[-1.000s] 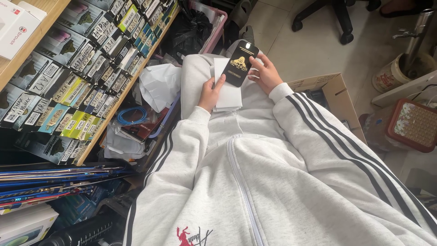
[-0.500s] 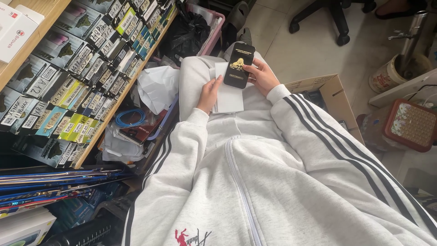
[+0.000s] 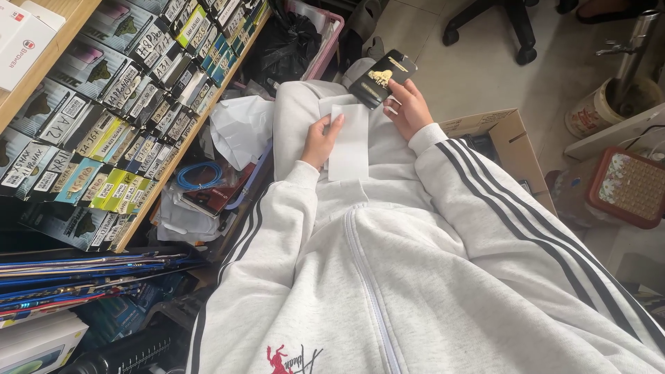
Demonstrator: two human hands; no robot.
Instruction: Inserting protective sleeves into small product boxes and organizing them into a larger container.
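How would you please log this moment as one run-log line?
left hand: on white sheet | right hand: holds black packet | both over lap

The left hand (image 3: pixel 320 140) rests on a white sheet (image 3: pixel 348 142); the right hand (image 3: pixel 409 107) grips a black packet (image 3: pixel 381 76).

so the white sheet (image 3: pixel 350 142) lies on the lap, left hand (image 3: pixel 320 140) touching its left edge. right hand (image 3: pixel 409 107) is just past its far right corner, holding a flat packet (image 3: pixel 382 77). shelf of small boxes (image 3: pixel 118 104) runs along the left, open cardboard box (image 3: pixel 502 135) sits on the floor to the right
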